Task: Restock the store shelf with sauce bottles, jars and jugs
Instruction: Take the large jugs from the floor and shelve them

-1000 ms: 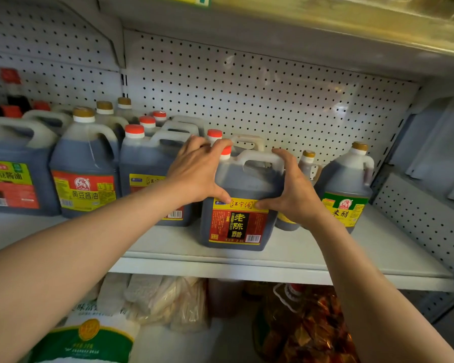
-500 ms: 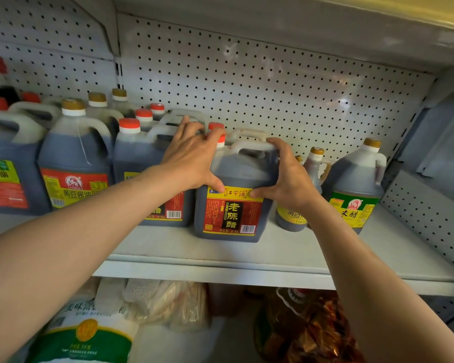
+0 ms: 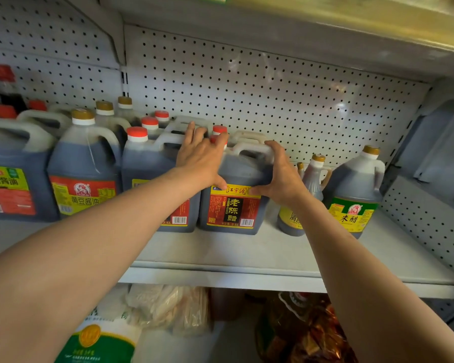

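Observation:
A dark vinegar jug with a red and yellow label and a white handle stands on the grey shelf, level with a matching red-capped jug to its left. My left hand grips its left shoulder, with the fingers laid over the top near the red cap and the thumb on the label's top edge. My right hand grips the right side, its fingers curled over the end of the handle and its thumb on the front.
Left of these stand soy sauce jugs in several rows. On the right are a small bottle and a green-labelled jug. A pegboard wall is behind, a shelf above, and bagged goods below.
Both hands have slid the vinegar jug back from the shelf's front edge, and it now stands in line with the jug on its left. The grip is unchanged.

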